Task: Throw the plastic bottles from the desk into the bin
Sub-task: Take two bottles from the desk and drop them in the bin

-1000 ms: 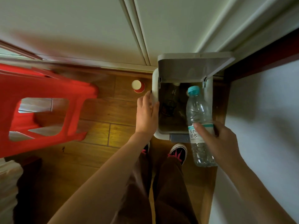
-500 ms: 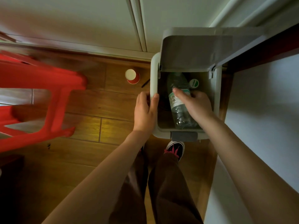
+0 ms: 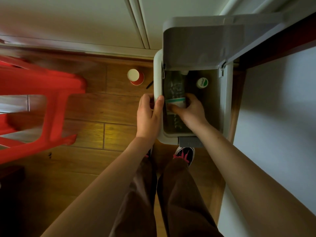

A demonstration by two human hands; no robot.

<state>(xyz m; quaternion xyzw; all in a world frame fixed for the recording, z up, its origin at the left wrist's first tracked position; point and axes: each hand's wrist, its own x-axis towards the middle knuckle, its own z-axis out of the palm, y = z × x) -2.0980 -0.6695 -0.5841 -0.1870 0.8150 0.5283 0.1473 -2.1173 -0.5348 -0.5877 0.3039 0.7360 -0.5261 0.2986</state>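
The right hand (image 3: 191, 110) reaches down into the open mouth of the pale grey plastic pedal bin (image 3: 158, 79), its fingers and thumb wrapped around the labelled middle of a clear plastic water bottle (image 3: 174, 86). The bottle lies inside the bin along its left inner wall, with its far end tucked under the raised grey hinged lid (image 3: 201, 43); the band of its white and teal label (image 3: 175, 101) shows just above the thumb. Its lower part is dim, so how deep it sits is hard to judge. Beside it, further right inside the bin, the round white and green top of another container (image 3: 202, 82) faces up.

The left hand (image 3: 148, 113) grips the bin's left rim, thumb hooked over the inner edge and fingers curled down the outer side. At the bin's near edge a darker grey foot pedal (image 3: 190, 142) juts out, and just below it sits the toe of a black shoe with pink markings (image 3: 184, 153), above dark brown trouser legs (image 3: 171, 202).

On the brown wooden plank floor (image 3: 106, 113), to the left of the bin, a red paper cup with a white inside (image 3: 135, 76) stands near the wall, apart from the bin. A red plastic stool (image 3: 37, 106), blurred, fills the left edge. A white desk surface (image 3: 273, 117) runs along the right.
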